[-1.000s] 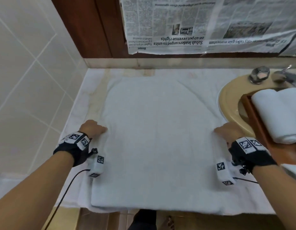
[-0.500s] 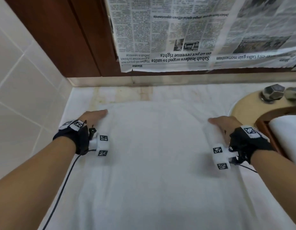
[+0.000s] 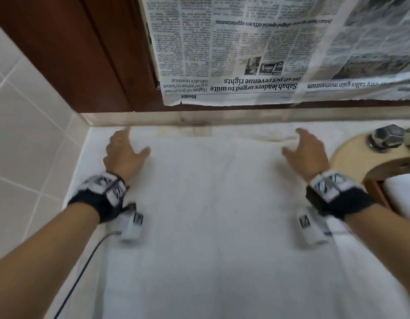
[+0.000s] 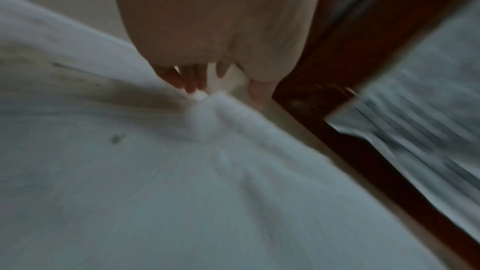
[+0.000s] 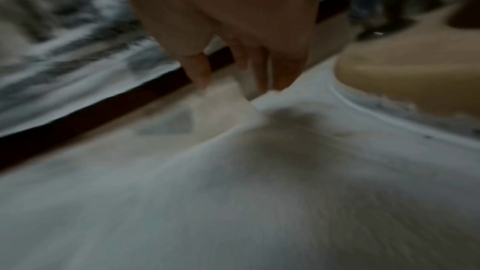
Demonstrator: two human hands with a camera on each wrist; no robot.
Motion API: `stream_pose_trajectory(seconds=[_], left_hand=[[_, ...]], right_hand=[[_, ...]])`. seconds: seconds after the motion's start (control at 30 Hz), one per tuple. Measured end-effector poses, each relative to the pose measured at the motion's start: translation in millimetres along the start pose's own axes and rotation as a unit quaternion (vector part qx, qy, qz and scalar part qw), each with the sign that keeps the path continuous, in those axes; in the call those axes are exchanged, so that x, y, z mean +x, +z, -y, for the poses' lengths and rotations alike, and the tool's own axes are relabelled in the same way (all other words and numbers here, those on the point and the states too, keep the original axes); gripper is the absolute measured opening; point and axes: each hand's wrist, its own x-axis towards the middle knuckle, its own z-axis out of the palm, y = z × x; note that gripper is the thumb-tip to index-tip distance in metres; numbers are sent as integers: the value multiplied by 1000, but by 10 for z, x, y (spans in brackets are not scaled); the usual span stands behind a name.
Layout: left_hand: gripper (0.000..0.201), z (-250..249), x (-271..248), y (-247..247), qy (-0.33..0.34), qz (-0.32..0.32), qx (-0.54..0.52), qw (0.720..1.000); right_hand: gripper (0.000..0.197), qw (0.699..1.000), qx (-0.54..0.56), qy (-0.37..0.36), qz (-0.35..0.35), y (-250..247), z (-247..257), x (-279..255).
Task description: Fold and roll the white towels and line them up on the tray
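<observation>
A white towel point(image 3: 222, 215) lies spread flat on the pale countertop point(image 3: 183, 132), covering most of it from the near edge up to just short of the back wall. Both hands are at its far corners.

Left hand point(image 3: 123, 153): at the far left corner of the towel, thumb held out toward the middle. In the left wrist view the fingertips point(image 4: 192, 85) meet a small raised peak of cloth at the corner; the fingers point down and look to be pinching it, though motion blur leaves the grip itself uncertain.

Right hand point(image 3: 307, 153): at the far right corner, thumb likewise splayed inward. The right wrist view shows the fingers point(image 5: 275, 73) pointing down with a strip of white cloth between them, lifted off the counter (blurred, but the cloth does run up into the fingers).

A rolled white towel point(image 3: 401, 189) sits on the brown wooden tray point(image 3: 374, 180) at the right edge of the head view; only part of each is in frame. The tray rests over a beige basin point(image 3: 346, 155), with a chrome tap handle point(image 3: 385, 137) behind it.

Sheets of newspaper point(image 3: 257, 49) hang upside down on the dark wood panel point(image 3: 84, 54) above the counter. White wall tiles point(image 3: 22, 134) run along the left. 1 black cable point(image 3: 82, 272) trails from the left wrist unit.
</observation>
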Motion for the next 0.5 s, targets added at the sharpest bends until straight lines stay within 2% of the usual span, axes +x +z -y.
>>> stream_pose_trajectory(seconds=[0.07, 0.13, 0.17, 0.23, 0.33, 0.5], left_hand=[[85, 49, -373, 109, 103, 109, 135, 979], [86, 160, -595, 234, 114, 226, 232, 939], [86, 199, -622, 272, 108, 252, 261, 926], [86, 231, -569, 309, 105, 263, 282, 917], [85, 202, -359, 359, 112, 250, 283, 919], [83, 15, -68, 410, 112, 246, 288, 919]], right_hand=[[62, 988, -84, -106, 75, 211, -39, -376], [66, 966, -155, -105, 178, 393, -170, -546], [70, 958, -174, -94, 207, 439, -236, -544], [76, 949, -199, -91, 227, 443, -334, -422], [77, 944, -213, -85, 236, 387, -345, -234], [76, 956, -198, -49, 208, 334, -204, -238]])
